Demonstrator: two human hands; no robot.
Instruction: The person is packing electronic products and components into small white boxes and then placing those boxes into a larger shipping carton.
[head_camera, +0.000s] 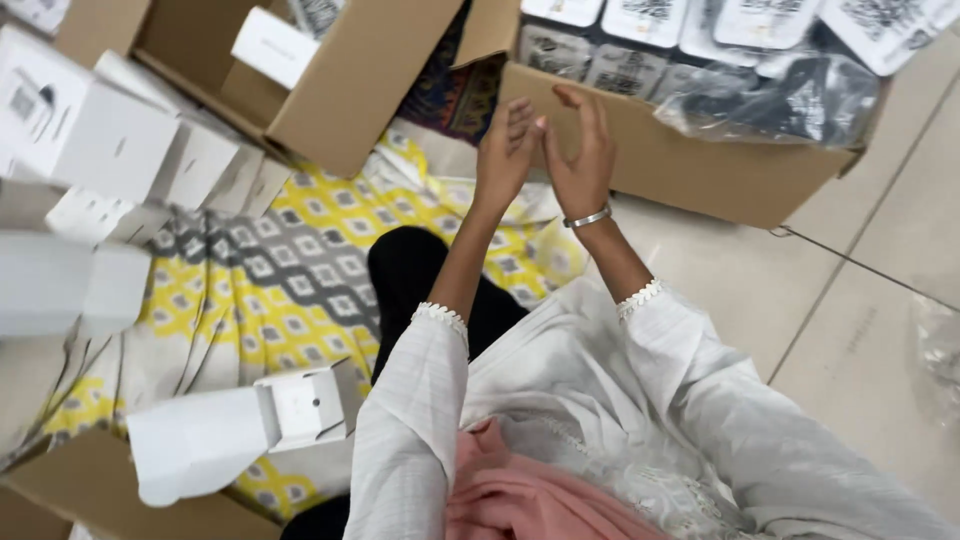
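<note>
My left hand (506, 150) and my right hand (582, 150) are raised side by side in front of a large cardboard box (690, 165), palms turned toward each other, fingers apart and empty. A silver bangle (587, 217) sits on my right wrist. The box holds several flat packets with white labels (640, 60) and a crumpled clear plastic bag (790, 100). Both arms wear white sleeves with lace cuffs.
A second open cardboard box (340, 95) stands at the upper left. Several small white cartons (110, 140) are piled at the left on a yellow, grey and white patterned cloth (270, 290). One opened white carton (300, 405) lies near my lap. Tiled floor (860, 330) lies at the right.
</note>
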